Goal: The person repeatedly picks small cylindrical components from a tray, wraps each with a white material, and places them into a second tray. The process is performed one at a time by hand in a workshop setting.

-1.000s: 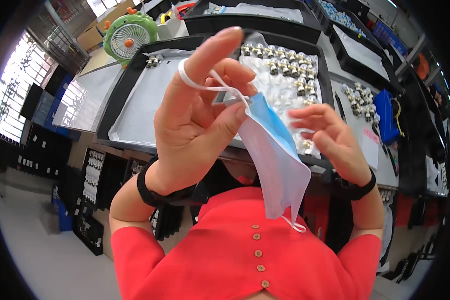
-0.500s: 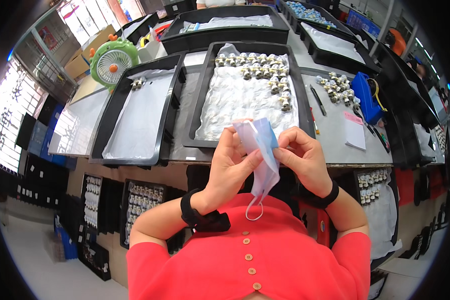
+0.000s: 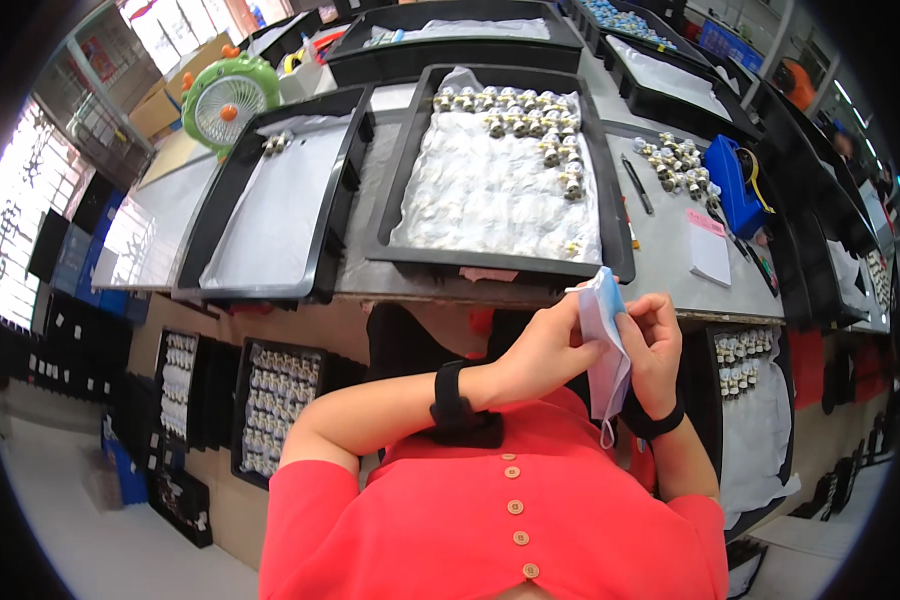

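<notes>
Mask (image 3: 608, 368) between both hands (image 3: 542, 352)

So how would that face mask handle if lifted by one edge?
The face mask is probably floppy, since its thin sheet is folded. It looks light, being little more than sheet and cord. Its ear loop dangles below, so it may swing.

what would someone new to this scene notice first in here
Probably the bright red shirt filling the lower middle, and just above its right side the pale blue face mask held between the left hand and right hand. Next might come the green fan with its orange hub at upper left, then the small figures lined up at the far end and right side of the middle black tray.
</notes>
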Tool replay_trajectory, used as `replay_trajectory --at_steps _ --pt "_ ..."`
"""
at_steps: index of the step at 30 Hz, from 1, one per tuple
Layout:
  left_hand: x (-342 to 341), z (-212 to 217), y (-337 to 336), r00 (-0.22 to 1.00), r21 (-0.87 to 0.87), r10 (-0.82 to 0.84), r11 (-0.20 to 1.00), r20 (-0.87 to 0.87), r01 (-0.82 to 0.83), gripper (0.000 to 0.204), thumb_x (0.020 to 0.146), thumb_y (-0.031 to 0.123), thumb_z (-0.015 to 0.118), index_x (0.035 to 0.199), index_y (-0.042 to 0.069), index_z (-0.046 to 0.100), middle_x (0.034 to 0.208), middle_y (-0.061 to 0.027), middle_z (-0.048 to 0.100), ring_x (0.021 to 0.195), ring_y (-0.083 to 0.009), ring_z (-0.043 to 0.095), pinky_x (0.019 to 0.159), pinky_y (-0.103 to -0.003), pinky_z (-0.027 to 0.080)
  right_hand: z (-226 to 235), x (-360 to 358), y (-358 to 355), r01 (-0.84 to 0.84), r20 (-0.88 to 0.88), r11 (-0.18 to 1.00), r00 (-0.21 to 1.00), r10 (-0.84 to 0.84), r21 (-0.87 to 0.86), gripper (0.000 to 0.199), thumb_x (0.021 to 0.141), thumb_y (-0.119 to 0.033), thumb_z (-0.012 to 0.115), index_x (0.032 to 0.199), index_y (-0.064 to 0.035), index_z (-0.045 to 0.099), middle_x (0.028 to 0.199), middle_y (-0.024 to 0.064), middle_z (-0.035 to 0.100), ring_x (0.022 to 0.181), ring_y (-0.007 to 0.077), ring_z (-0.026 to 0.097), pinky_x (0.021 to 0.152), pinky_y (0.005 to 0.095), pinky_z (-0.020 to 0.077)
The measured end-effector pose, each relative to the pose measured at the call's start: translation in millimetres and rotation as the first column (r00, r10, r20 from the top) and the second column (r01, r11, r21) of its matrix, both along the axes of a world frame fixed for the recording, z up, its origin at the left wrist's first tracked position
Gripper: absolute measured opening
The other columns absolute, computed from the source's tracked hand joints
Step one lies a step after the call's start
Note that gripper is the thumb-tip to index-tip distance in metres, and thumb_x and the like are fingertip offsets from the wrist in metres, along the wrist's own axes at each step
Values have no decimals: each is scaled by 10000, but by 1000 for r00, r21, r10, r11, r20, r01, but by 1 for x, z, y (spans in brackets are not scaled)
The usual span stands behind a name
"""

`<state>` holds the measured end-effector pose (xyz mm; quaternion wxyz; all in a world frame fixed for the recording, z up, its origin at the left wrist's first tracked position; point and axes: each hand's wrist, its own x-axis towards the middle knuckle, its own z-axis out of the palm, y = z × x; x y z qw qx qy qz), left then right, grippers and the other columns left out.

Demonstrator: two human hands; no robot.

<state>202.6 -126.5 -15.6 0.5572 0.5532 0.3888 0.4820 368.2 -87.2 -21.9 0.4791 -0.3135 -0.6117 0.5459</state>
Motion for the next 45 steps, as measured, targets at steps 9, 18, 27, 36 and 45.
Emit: replay_trajectory --at_steps 9,18,27,36,45 --pt "-4 -41 5 961 -259 -95 952 259 164 387 828 40 609 1200 19 502 1066 -72 604 977 -147 588 822 -322 507 -41 14 -15 -207 52 913 969 240 -353 304 841 -111 642 1087 -29 484 953 21 579 845 69 553 760 217 440" --pt "-22 -66 -3 968 -506 -56 844 246 177 351 858 236 633 1156 76 543 1087 -35 592 974 -125 570 822 -282 479 -63 11 -10 -82 305 973 941 147 -217 186 824 -152 669 915 -16 579 815 16 601 750 49 536 654 214 445" --pt "-24 -76 5 975 -484 142 874 172 -42 165 847 141 643 987 54 631 926 -22 647 813 -101 606 698 -223 495 -74 10 -11 -30 398 988 913 88 -149 256 797 -230 691 902 -19 591 736 47 609 685 94 564 636 268 471" --pt "-10 -66 19 993 -329 96 942 65 -70 74 837 83 643 888 33 664 797 -16 642 669 -67 536 617 -213 426 -88 22 -9 14 335 998 942 7 -61 260 810 -245 668 922 -23 594 762 84 636 705 127 605 645 286 470" --pt "-8 -65 24 984 -286 177 942 -10 -173 109 825 99 660 903 23 665 811 -15 650 701 -66 555 640 -211 444 -81 24 -5 38 314 996 949 -10 -85 236 846 -215 630 977 -21 596 800 94 647 748 128 616 681 286 478"
